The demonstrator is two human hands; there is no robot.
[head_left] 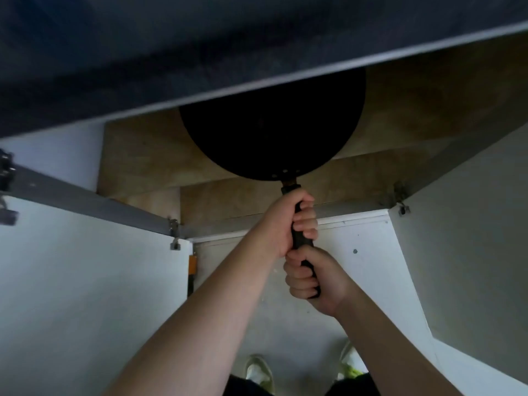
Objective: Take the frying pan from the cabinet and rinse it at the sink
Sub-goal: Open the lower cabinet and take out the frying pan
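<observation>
A black frying pan [271, 130] sits partly inside the open lower cabinet [143, 155], its far side hidden under the dark countertop edge [257, 78]. The pan's dark handle points toward me. My left hand [288, 221] is wrapped round the handle close to the pan. My right hand [314, 278] grips the handle's end just below the left one. Both forearms reach in from the bottom of the view.
Two white cabinet doors stand open, the left door [85, 295] and the right door [471, 252], with metal hinges at their inner edges. The cabinet has a brown wooden shelf [228, 201]. My shoes [258, 370] stand on a pale floor below.
</observation>
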